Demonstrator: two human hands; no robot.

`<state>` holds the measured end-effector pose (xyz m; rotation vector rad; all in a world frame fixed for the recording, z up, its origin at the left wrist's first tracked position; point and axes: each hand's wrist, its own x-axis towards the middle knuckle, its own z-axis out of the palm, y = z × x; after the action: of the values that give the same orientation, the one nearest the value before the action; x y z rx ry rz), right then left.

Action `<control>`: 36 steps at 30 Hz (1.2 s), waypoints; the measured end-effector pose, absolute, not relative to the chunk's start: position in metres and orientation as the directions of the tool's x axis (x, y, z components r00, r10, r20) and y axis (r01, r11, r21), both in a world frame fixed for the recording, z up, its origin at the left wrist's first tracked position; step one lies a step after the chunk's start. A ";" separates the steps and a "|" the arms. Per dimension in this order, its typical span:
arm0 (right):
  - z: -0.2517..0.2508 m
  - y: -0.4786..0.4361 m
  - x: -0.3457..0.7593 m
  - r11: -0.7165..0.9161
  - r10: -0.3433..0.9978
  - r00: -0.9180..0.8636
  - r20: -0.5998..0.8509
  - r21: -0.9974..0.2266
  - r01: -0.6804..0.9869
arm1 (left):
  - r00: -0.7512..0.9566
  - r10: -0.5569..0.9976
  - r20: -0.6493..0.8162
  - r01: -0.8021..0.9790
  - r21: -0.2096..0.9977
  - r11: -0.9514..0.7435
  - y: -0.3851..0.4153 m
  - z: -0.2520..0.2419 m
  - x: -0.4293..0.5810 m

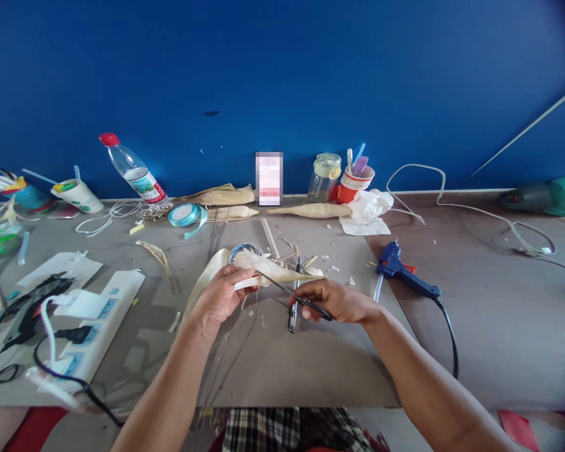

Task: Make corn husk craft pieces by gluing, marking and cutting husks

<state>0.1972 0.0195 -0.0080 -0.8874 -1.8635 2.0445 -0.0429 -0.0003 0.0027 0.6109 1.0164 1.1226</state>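
Pale dried corn husk (277,269) is pinched between the thumb and fingers of my left hand (221,292), above the middle of the table. My right hand (332,300) grips a pair of black-handled scissors (317,307), whose blades reach left against the husk near my left fingers. Under my right fingertips a pen (292,319) lies on the table. A roll of tape or ribbon (245,248) sits just behind the held husk and is partly covered by it. Thin dark wires (216,238) and small pale scraps lie around both hands.
A blue glue gun (400,267) rests at right, its cord trailing forward. White power strips (108,314) with plugs and cables occupy the left. Along the blue wall stand a bottle (134,172), a jar (324,176), a red cup (355,184) and more husks (306,210). Blue ribbon (184,215) lies behind.
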 end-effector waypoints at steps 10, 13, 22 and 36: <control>-0.013 0.019 0.198 -0.155 0.567 -0.781 -0.263 -0.965 0.212 | 0.112 0.936 -0.335 -0.450 0.822 0.348 0.000 -0.002 -0.046; -0.012 0.019 0.197 -0.145 0.563 -0.782 -0.266 -0.964 0.223 | 0.108 0.939 -0.328 -0.469 0.816 0.339 0.001 -0.003 -0.046; -0.013 0.019 0.197 -0.162 0.553 -0.783 -0.285 -0.958 0.235 | 0.057 0.949 -0.311 -0.491 0.819 0.298 0.002 -0.002 -0.044; -0.016 0.018 0.194 -0.184 0.577 -0.765 -0.286 -0.958 0.219 | -0.020 0.972 -0.233 -0.381 0.901 0.208 0.001 0.002 -0.038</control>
<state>0.1945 0.0181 -0.0162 -0.9258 -1.8206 2.0386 -0.0383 0.0009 0.0016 0.7307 1.0657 1.2464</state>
